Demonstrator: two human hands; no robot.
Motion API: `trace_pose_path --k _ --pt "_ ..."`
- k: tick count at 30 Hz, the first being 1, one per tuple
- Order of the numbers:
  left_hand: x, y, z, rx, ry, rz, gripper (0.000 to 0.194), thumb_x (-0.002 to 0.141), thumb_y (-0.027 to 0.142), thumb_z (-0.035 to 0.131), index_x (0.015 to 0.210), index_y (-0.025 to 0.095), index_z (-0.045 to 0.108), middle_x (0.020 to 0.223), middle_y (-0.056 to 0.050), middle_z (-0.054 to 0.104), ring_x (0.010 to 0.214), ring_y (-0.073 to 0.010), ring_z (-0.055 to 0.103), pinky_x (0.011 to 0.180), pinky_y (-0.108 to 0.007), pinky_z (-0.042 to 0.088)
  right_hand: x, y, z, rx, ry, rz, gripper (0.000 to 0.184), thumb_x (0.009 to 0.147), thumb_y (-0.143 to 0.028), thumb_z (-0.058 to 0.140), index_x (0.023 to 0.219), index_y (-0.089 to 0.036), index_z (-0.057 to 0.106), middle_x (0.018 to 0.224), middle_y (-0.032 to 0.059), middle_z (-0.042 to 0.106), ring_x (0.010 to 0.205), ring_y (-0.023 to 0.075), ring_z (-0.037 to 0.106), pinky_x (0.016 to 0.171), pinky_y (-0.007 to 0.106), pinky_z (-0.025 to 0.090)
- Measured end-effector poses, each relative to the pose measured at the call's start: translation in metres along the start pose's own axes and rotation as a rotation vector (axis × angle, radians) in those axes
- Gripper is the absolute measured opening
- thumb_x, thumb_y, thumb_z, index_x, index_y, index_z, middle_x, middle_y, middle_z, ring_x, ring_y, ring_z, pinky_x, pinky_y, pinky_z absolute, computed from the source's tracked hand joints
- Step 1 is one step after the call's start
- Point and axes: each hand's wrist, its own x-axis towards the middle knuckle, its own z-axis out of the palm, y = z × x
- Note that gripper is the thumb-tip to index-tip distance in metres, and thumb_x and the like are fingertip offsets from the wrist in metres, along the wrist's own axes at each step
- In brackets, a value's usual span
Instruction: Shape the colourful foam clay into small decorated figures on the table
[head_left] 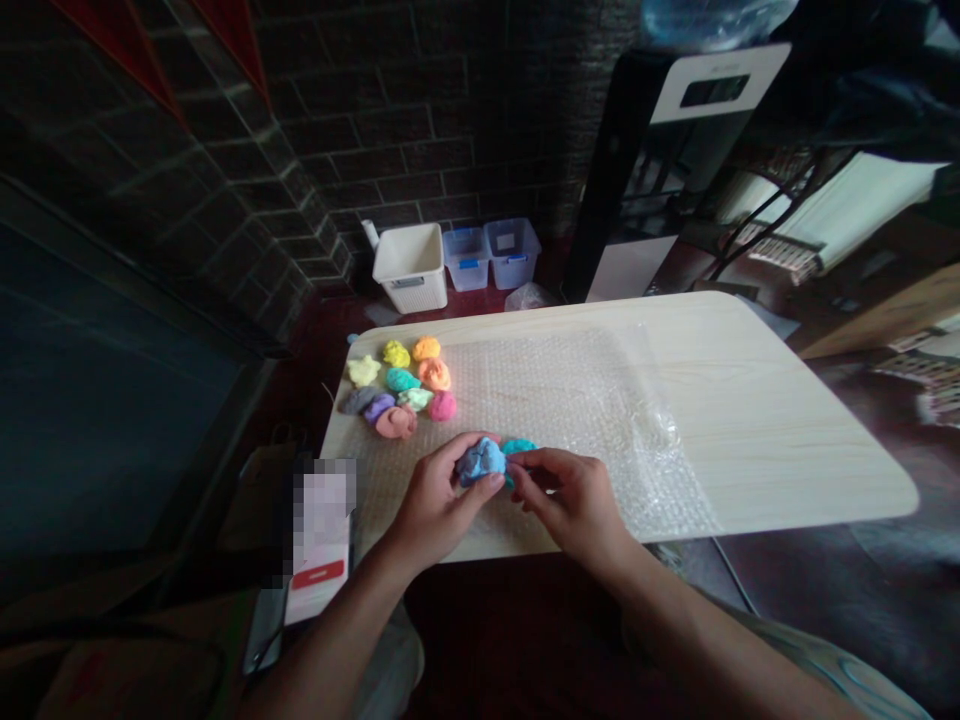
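Note:
My left hand (442, 500) is wrapped round a blue lump of modelling clay (482, 460), which has a rough, creased surface and a darker blue part at its left. At the lump's right edge, my right hand (570, 495) has thumb and forefinger closed in a pinch on the clay. Just behind the fingers shows a teal lump of clay (519, 445), partly hidden; whether it rests on the bubble wrap (555, 385) I cannot tell. To the far left lie several clay lumps, among them a pink one (442, 406), a brown one (396, 422) and a yellow one (396, 353).
Bubble wrap covers much of the pale wooden table (787, 420). On the floor beyond stand a white bin (410, 268) and two bluish plastic boxes (513, 252). A water dispenser (645, 180) rises behind the table. A red-and-white item (319, 575) is by the left front edge.

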Motion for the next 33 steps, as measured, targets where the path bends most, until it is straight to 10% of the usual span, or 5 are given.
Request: trace_pose_path --k 27,33 --pt "-0.004 0.009 0.002 0.358 0.050 0.430 0.035 0.093 0.008 0.059 0.123 0.023 0.069 0.119 -0.008 0.073 0.112 -0.0233 0.069 0.098 -0.037 0.055 0.013 0.000 0.003 0.899 -0.143 0.545 0.022 0.072 -0.032 0.086 0.070 -0.013 0.074 0.059 0.0020 0.068 0.050 0.0095 0.057 0.051 0.021 0.050" --pt "-0.004 0.011 0.004 0.336 0.027 0.429 0.036 0.092 0.007 0.060 0.121 0.023 0.069 0.120 -0.008 0.073 0.114 -0.0231 0.068 0.099 -0.037 0.055 0.012 0.004 0.006 0.727 -0.099 0.402 0.028 0.078 -0.037 0.083 0.069 -0.015 0.068 0.058 -0.0008 0.064 0.051 0.0096 0.054 0.053 0.023 0.046"
